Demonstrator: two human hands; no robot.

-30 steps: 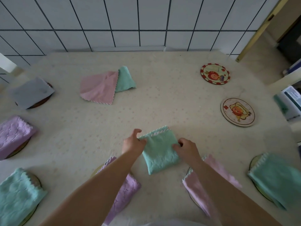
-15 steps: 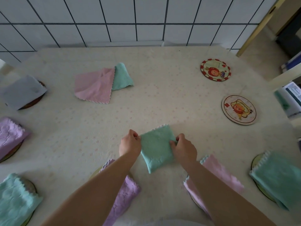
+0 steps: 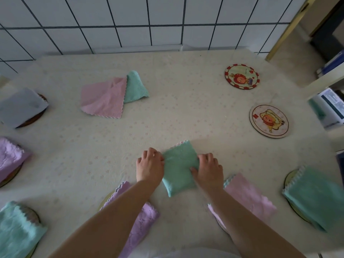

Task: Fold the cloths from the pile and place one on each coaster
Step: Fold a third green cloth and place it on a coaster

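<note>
A folded green cloth lies on the table in front of me. My left hand grips its left edge and my right hand grips its right edge. The pile, a pink cloth over a green cloth, lies at the back left. Two bare picture coasters sit at the right: a red-rimmed coaster and a pale coaster. Several other coasters around the table carry folded cloths, among them a grey cloth, a lilac cloth and a green cloth.
The table has a pale flowered covering and stands against a tiled wall. Shelves with boxes stand past the right edge. Under my arms lie a lilac cloth and a pink cloth on coasters.
Both hands have closed in on the sides of the green cloth, which now looks narrower and tighter. The view shifted slightly; the other cloths and coasters stayed put.
</note>
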